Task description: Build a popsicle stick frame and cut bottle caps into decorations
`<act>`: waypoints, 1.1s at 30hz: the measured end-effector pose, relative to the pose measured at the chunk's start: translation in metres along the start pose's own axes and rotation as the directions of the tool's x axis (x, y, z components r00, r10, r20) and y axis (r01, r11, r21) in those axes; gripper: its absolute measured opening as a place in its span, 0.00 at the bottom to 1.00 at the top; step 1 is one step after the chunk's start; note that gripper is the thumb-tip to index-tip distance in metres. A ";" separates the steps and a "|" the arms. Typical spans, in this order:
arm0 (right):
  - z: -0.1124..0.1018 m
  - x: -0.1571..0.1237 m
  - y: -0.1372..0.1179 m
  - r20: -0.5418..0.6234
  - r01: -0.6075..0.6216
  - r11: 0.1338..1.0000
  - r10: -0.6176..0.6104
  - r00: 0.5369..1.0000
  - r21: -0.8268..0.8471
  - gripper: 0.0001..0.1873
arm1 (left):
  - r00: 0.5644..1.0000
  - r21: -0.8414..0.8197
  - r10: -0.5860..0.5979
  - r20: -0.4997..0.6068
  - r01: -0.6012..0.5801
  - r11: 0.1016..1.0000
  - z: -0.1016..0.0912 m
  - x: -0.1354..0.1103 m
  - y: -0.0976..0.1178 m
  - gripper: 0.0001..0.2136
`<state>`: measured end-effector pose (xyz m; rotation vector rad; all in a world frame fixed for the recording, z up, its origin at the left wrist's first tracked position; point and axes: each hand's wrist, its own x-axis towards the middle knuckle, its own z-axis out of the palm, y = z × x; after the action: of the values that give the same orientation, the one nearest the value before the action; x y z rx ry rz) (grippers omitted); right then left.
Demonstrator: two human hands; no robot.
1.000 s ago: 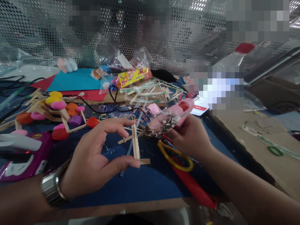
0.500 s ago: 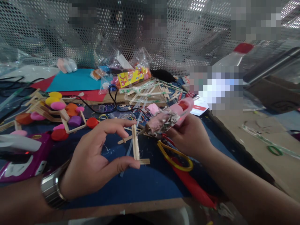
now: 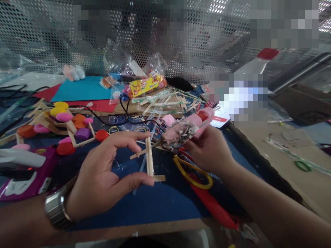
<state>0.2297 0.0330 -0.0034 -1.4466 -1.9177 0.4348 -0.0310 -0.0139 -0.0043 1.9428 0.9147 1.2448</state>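
Observation:
My left hand (image 3: 103, 175) pinches a small bundle of wooden sticks (image 3: 149, 162) upright between forefinger and thumb, with a short cross stick at its base. A metal watch sits on that wrist. My right hand (image 3: 210, 150) grips a pink glue gun (image 3: 184, 131) crusted with old glue. The gun's nozzle points left and sits just beside the top of the stick bundle. Both hands hover over a dark blue mat (image 3: 160, 203).
A stick frame with coloured bottle caps (image 3: 62, 124) lies at left, a purple device (image 3: 28, 175) nearer. Red-handled scissors with yellow loops (image 3: 199, 179) lie under my right hand. Bags and loose sticks (image 3: 155, 96) are piled behind, before a perforated metal screen.
The glue gun's nozzle has crept slightly left, closer to the top of the stick bundle. My left hand holds still.

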 end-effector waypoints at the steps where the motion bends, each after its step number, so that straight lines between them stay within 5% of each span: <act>1: 0.000 0.000 0.000 -0.003 0.000 1.000 0.000 1.000 -0.006 0.04 | 1.000 0.001 0.000 0.001 0.000 1.000 0.000 0.000 0.000 0.19; 33: -0.002 0.000 -0.002 -0.038 -0.048 0.998 0.046 0.998 -0.050 0.07 | 0.999 0.065 0.016 0.033 -0.018 0.998 -0.001 0.003 0.002 0.20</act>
<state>0.2291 0.0324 -0.0004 -1.5250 -1.8810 0.3810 -0.0304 -0.0125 -0.0017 2.0196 0.9358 1.2034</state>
